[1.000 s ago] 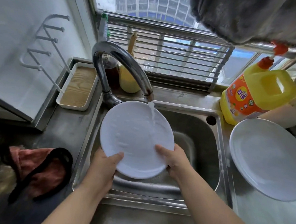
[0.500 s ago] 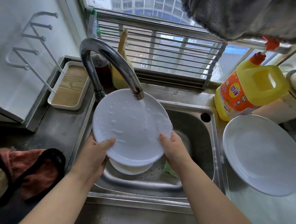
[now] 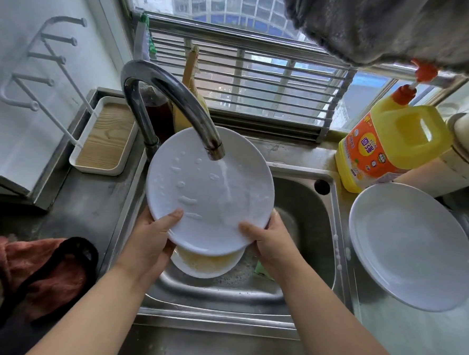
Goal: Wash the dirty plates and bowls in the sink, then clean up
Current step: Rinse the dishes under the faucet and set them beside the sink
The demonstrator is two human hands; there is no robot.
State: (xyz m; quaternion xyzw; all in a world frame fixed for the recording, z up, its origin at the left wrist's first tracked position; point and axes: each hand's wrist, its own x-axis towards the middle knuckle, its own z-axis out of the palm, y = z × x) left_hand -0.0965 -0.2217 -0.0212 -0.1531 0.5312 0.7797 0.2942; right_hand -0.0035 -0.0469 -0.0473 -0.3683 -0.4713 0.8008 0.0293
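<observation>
Both forearms reaching forward from the bottom edge, bare, angled inward toward each other. Left hand [image 3: 150, 240] gripping the near-left rim of the plate [image 3: 199, 191], thumb laid flat across its top face, remaining fingers tucked underneath (hidden from the camera). Right hand [image 3: 272, 241] clamped on the near-right rim the same way, thumb pointing left over the wet surface, knuckles up, wrist slightly bent.

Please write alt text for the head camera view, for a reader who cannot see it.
Two hands, left hand and right hand, hold a white plate under water running from the faucet over a steel sink. A dirty bowl lies below it; another white plate and a yellow detergent bottle stand at right.
</observation>
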